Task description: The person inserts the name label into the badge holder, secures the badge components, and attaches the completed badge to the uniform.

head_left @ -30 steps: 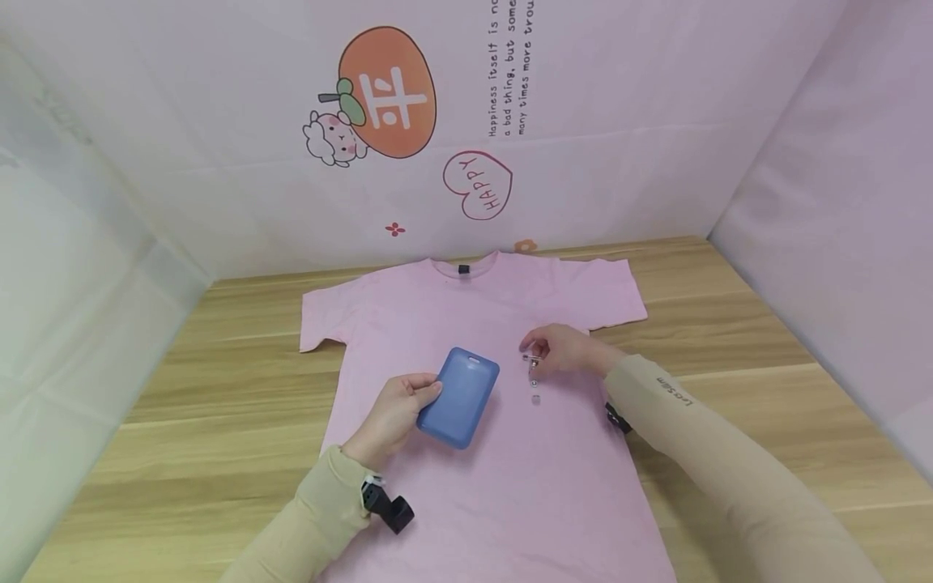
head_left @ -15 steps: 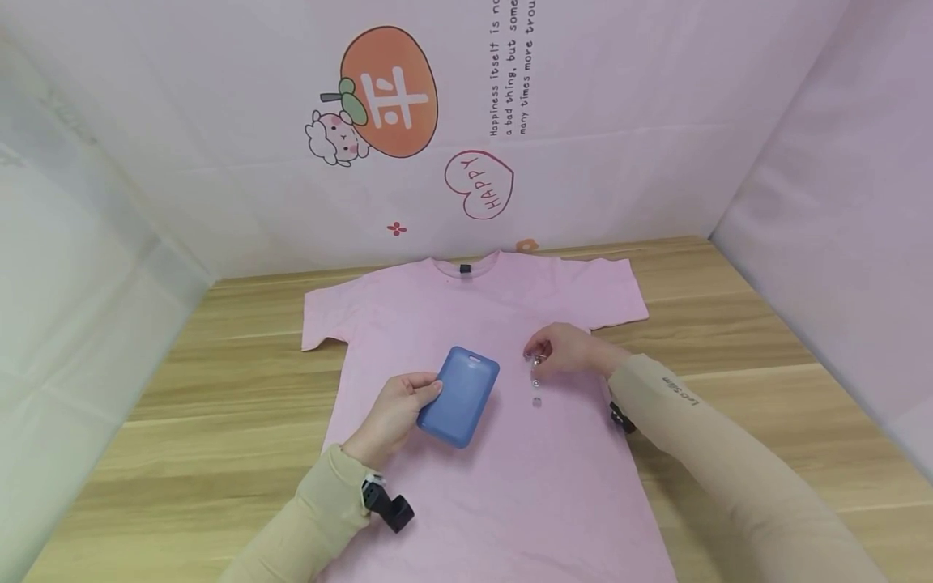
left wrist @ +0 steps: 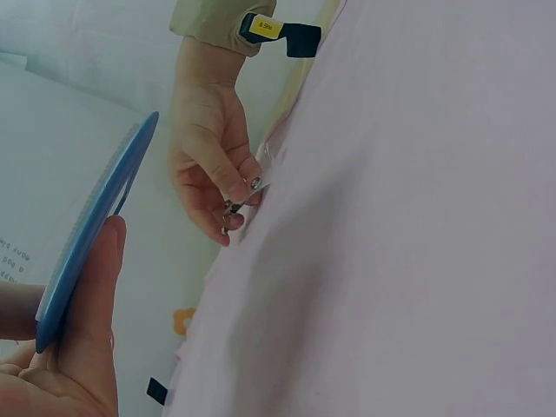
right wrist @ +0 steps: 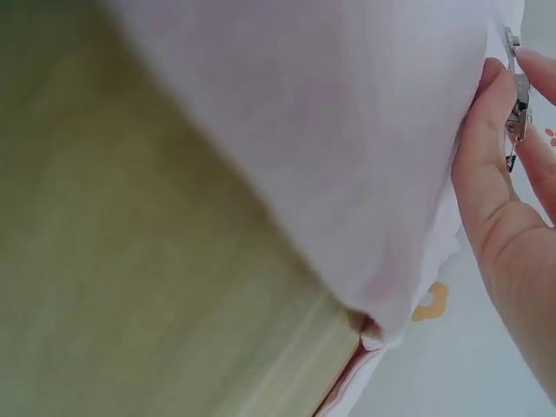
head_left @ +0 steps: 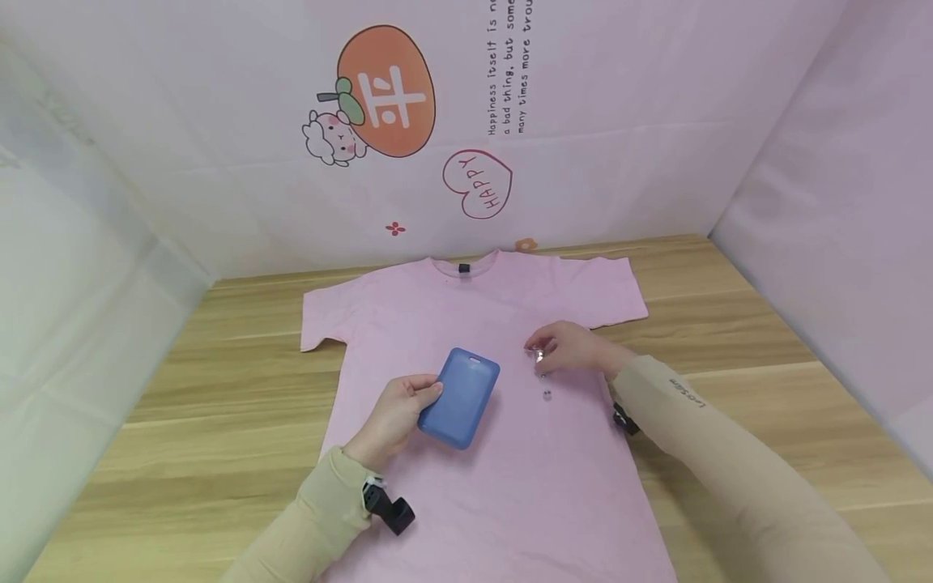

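My left hand (head_left: 392, 411) pinches a blue badge holder (head_left: 461, 398) by its left edge, thumb on the front face. The holder is tilted above a pink T-shirt (head_left: 481, 502), its slot at the top. On the shirt's right chest, my right hand (head_left: 576, 348) pinches a small metal badge clip (head_left: 539, 356) between thumb and fingers. A clear strap end with a snap (head_left: 547, 395) hangs below the fingers. The right wrist view shows the clip (right wrist: 519, 109) between the fingers; whether it bites the cloth, I cannot tell.
The shirt lies flat, collar away, on a wood-grain table (head_left: 219, 405). A printed white cloth wall (head_left: 619, 162) stands behind the table, with plain cloth sides left and right. Black wrist straps with cameras (head_left: 386, 506) sit on both forearms.
My right hand has shifted slightly to the right and turned the clip, so its metal shows more. The strap end has swung a little right. My left hand and the badge holder stay put.
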`<state>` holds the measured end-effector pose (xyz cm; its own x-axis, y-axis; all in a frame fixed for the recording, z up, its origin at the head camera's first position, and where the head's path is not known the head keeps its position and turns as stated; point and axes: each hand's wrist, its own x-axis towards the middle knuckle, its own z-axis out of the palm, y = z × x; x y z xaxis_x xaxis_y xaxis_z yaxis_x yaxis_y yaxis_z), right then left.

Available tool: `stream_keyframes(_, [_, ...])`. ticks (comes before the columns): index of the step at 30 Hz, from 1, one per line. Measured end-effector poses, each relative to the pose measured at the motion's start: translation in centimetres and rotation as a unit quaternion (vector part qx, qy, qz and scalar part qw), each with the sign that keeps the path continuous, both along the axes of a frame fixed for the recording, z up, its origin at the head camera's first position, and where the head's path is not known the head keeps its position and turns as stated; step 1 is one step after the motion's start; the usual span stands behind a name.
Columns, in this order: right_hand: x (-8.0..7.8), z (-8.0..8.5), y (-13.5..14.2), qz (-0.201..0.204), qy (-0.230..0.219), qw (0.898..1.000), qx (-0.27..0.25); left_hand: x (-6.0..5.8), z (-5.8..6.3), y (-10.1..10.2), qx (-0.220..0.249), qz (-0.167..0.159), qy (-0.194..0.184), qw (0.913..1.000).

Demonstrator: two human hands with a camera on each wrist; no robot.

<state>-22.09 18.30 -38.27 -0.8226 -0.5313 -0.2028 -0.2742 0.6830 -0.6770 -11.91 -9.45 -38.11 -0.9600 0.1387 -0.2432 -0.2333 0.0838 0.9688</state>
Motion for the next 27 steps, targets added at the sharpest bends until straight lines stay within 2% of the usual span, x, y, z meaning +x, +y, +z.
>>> stream_keyframes(5, [0.0, 0.1, 0.2, -0.015, -0.002, 1.0, -0.01, 0.1, 0.1, 0.0, 0.007, 0.002, 0.001, 1.0])
stream_keyframes(9, [0.0, 0.4, 0.3, -0.038, -0.024, 0.998, -0.041, 0.1, 0.1, -0.1, 0.009, 0.003, -0.001, 1.0])
stream_keyframes(14, [0.1, 0.9, 0.2, -0.068, -0.076, 0.988, -0.112, 0.1, 0.0, 0.0, 0.009, 0.0, 0.0, 1.0])
stream_keyframes(17, [0.3, 1.1, 0.0, -0.081, -0.091, 0.983, -0.14, 0.1, 0.0, 0.1, 0.009, -0.003, 0.003, 1.0])
stream_keyframes(27, [0.8, 1.3, -0.7, -0.115, -0.08, 0.978, -0.156, 0.1, 0.1, 0.5, 0.006, -0.011, 0.011, 0.9999])
